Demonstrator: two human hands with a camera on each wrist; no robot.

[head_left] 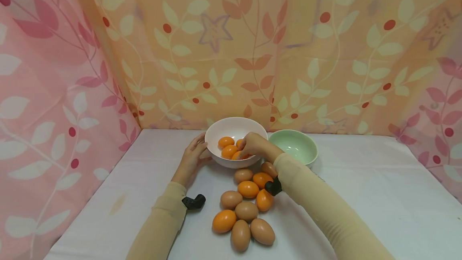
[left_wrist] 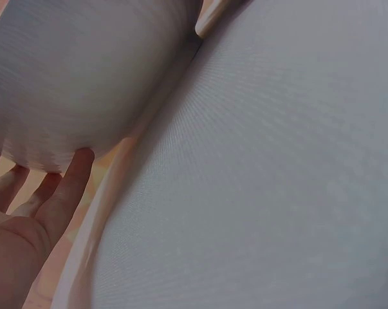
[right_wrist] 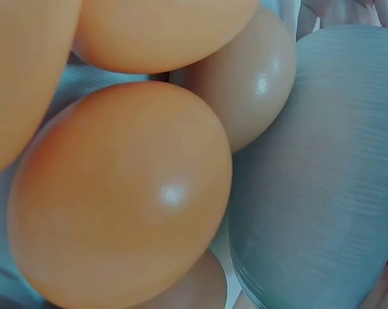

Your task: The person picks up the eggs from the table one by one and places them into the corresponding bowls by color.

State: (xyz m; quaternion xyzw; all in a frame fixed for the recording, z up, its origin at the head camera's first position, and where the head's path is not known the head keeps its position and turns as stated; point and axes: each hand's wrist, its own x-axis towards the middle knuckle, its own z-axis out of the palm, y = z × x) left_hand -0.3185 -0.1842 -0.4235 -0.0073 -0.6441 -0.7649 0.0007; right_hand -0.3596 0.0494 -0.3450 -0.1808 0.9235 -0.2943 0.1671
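My left hand [head_left: 194, 156] steadies the left side of a white bowl [head_left: 231, 164], fingertips against its outer wall; the left wrist view shows the fingers [left_wrist: 68, 193] nearly straight on that wall. My right hand [head_left: 256, 145] reaches over the near right rim into the bowl. Its curled fingers pinch an orange egg [head_left: 235, 156] low inside. Other orange eggs [head_left: 226, 142] lie in the bowl beside it. In front of the bowl, several brown eggs [head_left: 246, 211] and orange eggs [head_left: 248, 189] form a loose cluster, partly covered by my right forearm.
A pale green bowl [head_left: 299, 147] stands right of the white one, partly behind my right arm. The white-covered table [head_left: 368, 171] ends at a patterned curtain [head_left: 216, 71] at the back, with pink patterned cloth at both sides.
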